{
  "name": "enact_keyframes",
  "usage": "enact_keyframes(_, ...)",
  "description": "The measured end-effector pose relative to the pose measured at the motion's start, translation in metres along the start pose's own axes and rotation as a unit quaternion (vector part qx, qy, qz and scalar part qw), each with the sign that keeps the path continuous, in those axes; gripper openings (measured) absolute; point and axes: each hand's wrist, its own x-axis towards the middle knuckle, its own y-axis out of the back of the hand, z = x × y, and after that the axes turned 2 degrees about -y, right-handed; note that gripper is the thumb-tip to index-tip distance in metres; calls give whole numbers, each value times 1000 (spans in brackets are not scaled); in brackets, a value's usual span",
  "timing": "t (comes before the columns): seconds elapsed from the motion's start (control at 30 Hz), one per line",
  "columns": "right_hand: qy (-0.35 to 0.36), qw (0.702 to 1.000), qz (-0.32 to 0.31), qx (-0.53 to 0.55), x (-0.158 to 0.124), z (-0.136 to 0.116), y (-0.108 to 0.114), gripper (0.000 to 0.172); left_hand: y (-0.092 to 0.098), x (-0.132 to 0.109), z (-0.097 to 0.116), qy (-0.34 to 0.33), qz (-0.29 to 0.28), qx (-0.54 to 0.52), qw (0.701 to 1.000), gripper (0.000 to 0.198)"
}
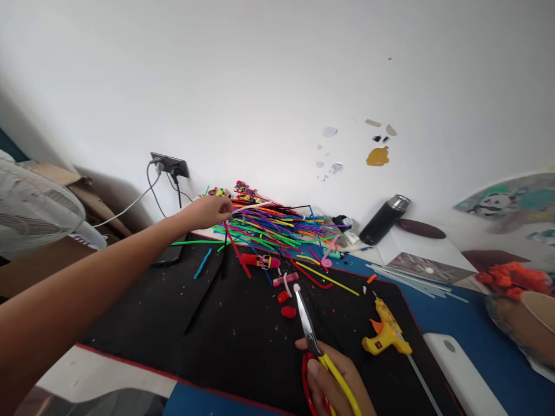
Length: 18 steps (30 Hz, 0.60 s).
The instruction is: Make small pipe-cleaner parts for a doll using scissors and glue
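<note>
My left hand (212,211) reaches far across the black mat (173,323) to a heap of coloured pipe cleaners (273,225) by the wall, fingers pinched on a white one at the heap's left edge. My right hand (333,378) rests near the mat's front edge, closed on scissors (310,335) with red and yellow handles, blades pointing away toward small red fuzzy pieces (286,305). A red and pink pipe-cleaner figure (262,261) lies between the heap and the scissors.
A yellow glue gun (384,335) lies on the mat to the right. A black flask (384,219) lies by the wall beside a white box (422,254). A phone (171,254) on a cable, a wall socket (169,164) and a fan (39,208) are at left.
</note>
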Motion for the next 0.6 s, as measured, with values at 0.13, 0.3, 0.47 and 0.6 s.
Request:
enact_keyframes(0.13,23,995,-100,-3,5,0,5,78,-11,-6,13,0,38,-6,999,28)
enact_keyframes(0.3,60,992,-112,20,7,1,6,67,-18,-9,18,46,41,-189,980,32)
enact_keyframes(0.47,78,989,-118,46,7,1,6,67,-19,-15,19,146,39,-453,878,33)
enact_keyframes(0.6,73,989,-111,64,5,-3,8,64,-13,-21,18,166,37,-507,845,30)
